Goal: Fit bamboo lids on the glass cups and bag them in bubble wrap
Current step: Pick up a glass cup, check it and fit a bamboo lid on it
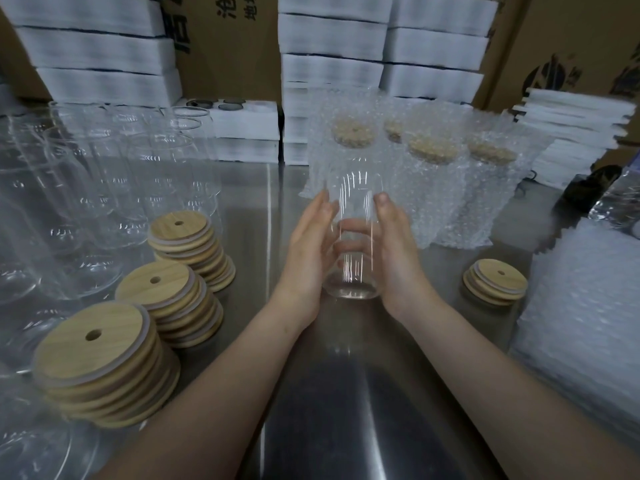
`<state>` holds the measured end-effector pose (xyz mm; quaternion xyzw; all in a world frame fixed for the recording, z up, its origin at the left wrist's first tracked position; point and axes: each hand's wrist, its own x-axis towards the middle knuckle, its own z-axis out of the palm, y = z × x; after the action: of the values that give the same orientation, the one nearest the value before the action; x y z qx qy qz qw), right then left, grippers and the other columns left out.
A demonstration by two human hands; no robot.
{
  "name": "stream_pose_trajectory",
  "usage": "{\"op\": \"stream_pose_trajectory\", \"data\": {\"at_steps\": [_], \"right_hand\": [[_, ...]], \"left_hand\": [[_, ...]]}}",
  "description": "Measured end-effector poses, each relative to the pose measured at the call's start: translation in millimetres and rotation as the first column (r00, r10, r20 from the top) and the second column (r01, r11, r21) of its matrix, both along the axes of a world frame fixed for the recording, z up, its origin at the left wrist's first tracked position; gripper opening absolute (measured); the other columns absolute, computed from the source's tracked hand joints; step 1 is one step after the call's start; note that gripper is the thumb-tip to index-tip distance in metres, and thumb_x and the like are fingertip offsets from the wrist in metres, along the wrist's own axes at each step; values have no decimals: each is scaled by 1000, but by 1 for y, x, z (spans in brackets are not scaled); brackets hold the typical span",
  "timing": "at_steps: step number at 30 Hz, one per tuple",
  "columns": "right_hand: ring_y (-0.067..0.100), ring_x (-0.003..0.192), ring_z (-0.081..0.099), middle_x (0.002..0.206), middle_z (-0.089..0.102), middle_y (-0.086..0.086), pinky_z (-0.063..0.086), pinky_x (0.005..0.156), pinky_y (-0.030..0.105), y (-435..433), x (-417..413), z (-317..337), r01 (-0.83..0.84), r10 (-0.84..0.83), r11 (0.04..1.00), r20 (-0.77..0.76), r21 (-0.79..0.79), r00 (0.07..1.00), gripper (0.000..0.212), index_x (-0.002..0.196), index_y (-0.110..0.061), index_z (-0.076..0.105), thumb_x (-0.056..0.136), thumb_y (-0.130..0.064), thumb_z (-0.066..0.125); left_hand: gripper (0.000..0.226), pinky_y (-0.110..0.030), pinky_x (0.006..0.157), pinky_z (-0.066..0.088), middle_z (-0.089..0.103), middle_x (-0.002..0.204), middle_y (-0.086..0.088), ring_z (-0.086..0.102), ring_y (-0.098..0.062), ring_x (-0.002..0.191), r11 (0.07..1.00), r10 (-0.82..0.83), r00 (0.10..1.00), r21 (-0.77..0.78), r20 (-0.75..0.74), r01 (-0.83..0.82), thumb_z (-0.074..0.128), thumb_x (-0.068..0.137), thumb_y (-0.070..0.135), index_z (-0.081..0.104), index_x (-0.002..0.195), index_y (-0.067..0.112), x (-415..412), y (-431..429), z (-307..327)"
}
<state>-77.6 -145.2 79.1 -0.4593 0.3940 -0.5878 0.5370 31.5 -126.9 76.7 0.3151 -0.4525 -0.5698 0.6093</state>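
Plainly clear, lidless, upright glass cup.

Left hand, right hand around upright glass cup, bamboo lid stacks, bubble-wrapped cups behind

A: Cropped by edges?
B: Empty glass cups at left, bubble wrap stack at right, carton print at top.
A: Hidden or blurred?
B: Bagged lids hazy through wrap; fingers distorted behind held glass cup.
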Motion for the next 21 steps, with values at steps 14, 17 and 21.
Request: {"op": "stream_pose_trajectory", "data": {"at_steps": [14,17,21], "right_hand": [[32,86,71,106,67,12,57,79,60,1,10,2,74,-75,997,-137,-14,988,46,118,-27,55,100,-59,28],[13,59,64,87,62,3,52,64,41,-1,5,3,72,-74,997,-117,-19,990,34,108,-32,58,104,-49,30],[13,55,58,81,62,5,48,50,28,0,-3,2,13,-13,1000,-30,-5,999,24,106,-26,63,105,-35,41]], "left_hand": [[57,-25,66,58,72,98,2,72,-8,85,987,139,988,-92,65,-133,58,74,54,49,124,28,-2,4,-4],[48,-26,69,58,68,112,-3,71,-10,96,994,100,994,-55,45,-98,53,84,63,52,121,32,-1,1,-6],[76,-41,87,57,66,123,-5,70,-21,104,999,11,999,45,-44,-9,41,79,67,49,138,21,1,1,-2]]}}
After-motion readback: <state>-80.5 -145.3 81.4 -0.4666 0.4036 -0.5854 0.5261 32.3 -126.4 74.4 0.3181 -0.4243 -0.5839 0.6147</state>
